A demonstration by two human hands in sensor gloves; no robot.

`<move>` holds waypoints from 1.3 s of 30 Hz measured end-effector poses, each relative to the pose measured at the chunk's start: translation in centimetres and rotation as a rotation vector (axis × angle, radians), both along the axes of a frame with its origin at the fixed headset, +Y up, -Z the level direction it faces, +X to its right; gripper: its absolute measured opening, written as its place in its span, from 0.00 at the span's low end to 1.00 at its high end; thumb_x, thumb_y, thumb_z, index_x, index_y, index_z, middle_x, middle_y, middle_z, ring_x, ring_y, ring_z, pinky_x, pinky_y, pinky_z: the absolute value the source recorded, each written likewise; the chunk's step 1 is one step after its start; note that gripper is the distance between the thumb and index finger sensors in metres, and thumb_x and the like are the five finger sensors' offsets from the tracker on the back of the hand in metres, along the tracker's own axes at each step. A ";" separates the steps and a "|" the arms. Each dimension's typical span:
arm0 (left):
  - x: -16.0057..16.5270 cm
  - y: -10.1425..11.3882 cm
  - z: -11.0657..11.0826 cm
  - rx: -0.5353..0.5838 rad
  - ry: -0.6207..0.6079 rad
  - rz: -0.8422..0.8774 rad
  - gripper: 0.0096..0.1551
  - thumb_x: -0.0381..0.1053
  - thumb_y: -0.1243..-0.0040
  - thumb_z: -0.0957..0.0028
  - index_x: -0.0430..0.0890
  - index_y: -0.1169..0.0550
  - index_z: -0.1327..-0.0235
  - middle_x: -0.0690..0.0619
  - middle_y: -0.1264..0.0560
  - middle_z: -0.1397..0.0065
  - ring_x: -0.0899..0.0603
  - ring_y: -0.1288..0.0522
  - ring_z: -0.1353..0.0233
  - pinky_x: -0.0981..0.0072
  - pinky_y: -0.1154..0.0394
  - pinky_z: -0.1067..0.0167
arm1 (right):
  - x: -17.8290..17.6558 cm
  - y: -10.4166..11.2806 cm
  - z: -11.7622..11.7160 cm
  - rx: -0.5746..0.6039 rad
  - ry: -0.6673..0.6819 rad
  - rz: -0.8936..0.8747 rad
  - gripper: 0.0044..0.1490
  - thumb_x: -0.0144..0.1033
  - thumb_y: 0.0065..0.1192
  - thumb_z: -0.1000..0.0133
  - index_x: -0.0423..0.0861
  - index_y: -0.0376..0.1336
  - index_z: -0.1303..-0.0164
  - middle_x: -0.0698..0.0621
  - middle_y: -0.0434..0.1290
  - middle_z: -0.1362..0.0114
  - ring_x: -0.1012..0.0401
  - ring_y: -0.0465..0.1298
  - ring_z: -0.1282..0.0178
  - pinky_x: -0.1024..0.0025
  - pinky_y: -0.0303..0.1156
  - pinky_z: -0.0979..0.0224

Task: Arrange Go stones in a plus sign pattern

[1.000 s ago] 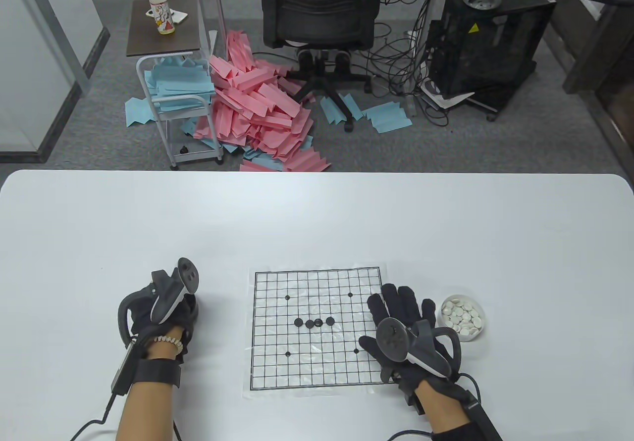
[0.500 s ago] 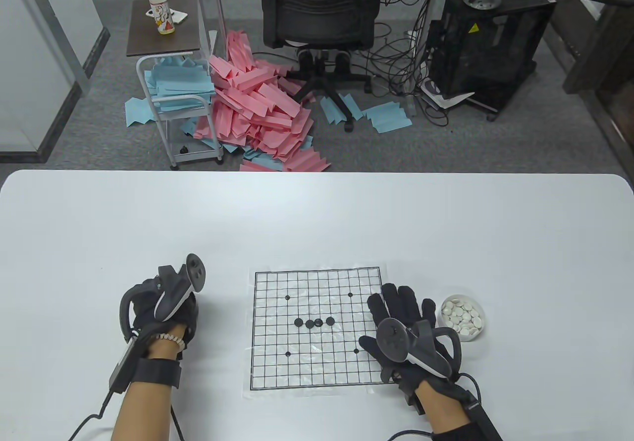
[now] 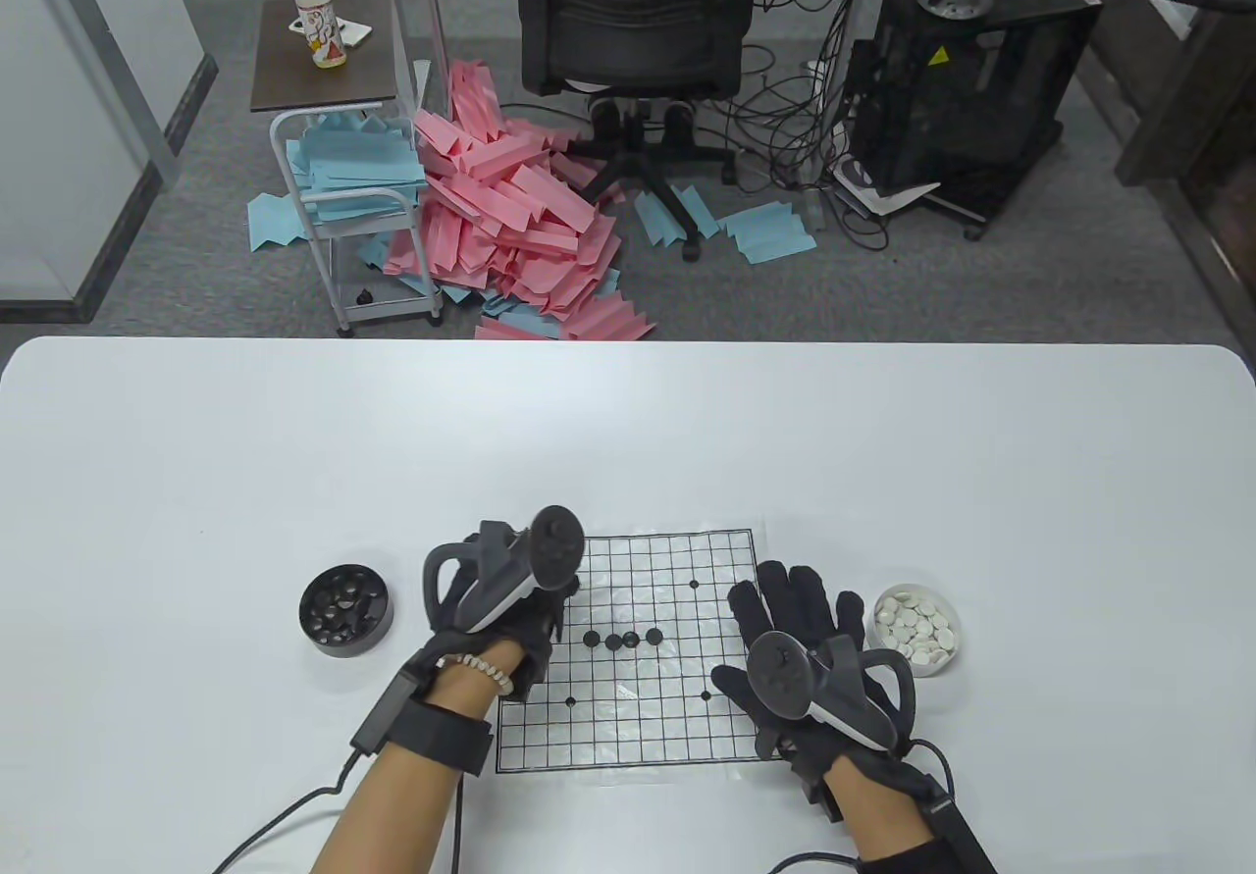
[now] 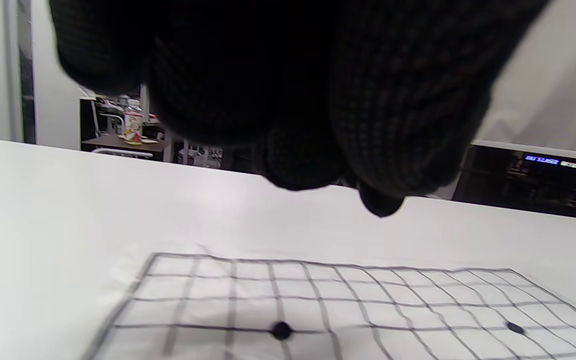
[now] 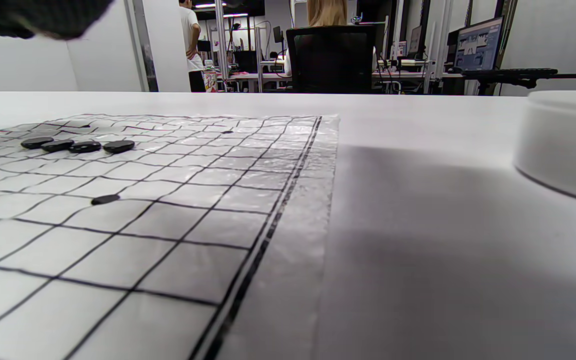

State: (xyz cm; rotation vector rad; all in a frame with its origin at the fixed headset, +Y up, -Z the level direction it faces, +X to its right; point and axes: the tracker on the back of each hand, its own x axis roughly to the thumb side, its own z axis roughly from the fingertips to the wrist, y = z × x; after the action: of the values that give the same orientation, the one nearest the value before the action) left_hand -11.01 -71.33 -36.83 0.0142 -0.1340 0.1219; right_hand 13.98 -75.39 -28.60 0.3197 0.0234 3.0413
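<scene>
A paper Go board (image 3: 638, 727) lies at the table's front middle. Four black stones (image 3: 622, 639) sit in a row near its centre; they also show in the right wrist view (image 5: 70, 145). My left hand (image 3: 551, 621) hovers over the board's left edge, just left of the row. In the left wrist view its fingertips (image 4: 318, 170) are bunched, with a small dark tip that looks like a black stone (image 4: 380, 204) between them, above the board (image 4: 318, 300). My right hand (image 3: 790, 604) rests flat with fingers spread on the board's right edge.
A black bowl of black stones (image 3: 345, 611) stands left of the board. A white bowl of white stones (image 3: 917, 629) stands right of my right hand and shows in the right wrist view (image 5: 563, 140). Printed dots (image 3: 695, 583) mark the grid.
My left hand has left the black bowl and moved right to the board's left edge, uncovering the bowl. The right hand and the stones have not moved.
</scene>
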 end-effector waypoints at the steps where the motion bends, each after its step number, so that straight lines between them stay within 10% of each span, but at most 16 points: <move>1: 1.1 -0.4 0.0 -0.013 -0.017 0.004 0.21 0.54 0.20 0.70 0.55 0.09 0.62 0.56 0.09 0.54 0.46 0.14 0.59 0.43 0.23 0.45 | 0.0 0.0 0.0 0.001 0.000 -0.001 0.54 0.65 0.60 0.49 0.58 0.45 0.16 0.49 0.40 0.09 0.43 0.42 0.09 0.28 0.40 0.19; 18: 9.8 -5.2 0.2 -0.129 -0.131 -0.132 0.19 0.55 0.21 0.69 0.57 0.08 0.62 0.56 0.11 0.51 0.45 0.16 0.55 0.42 0.25 0.43 | 0.8 -0.4 -0.3 -0.021 -0.033 -0.014 0.54 0.65 0.60 0.49 0.58 0.45 0.16 0.50 0.40 0.09 0.43 0.42 0.09 0.28 0.40 0.18; 31: 8.8 -5.6 0.0 -0.171 -0.102 -0.044 0.22 0.56 0.24 0.67 0.57 0.10 0.57 0.55 0.12 0.47 0.44 0.16 0.52 0.41 0.25 0.43 | 0.7 -0.5 -0.3 -0.024 -0.027 -0.005 0.54 0.65 0.60 0.49 0.58 0.45 0.16 0.49 0.40 0.09 0.43 0.42 0.09 0.28 0.40 0.18; 39: 2.9 -1.2 2.1 -0.060 -0.086 0.088 0.31 0.57 0.25 0.65 0.54 0.15 0.45 0.51 0.16 0.36 0.41 0.17 0.45 0.39 0.27 0.40 | 0.6 -0.6 -0.3 -0.029 -0.026 -0.003 0.53 0.65 0.60 0.49 0.58 0.45 0.16 0.49 0.40 0.09 0.43 0.42 0.09 0.28 0.40 0.19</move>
State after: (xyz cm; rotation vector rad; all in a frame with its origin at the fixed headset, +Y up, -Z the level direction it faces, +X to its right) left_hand -8.14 -72.52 -34.75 -0.0454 -0.2151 0.2140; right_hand 14.54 -76.00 -28.89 0.2781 0.0646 3.0383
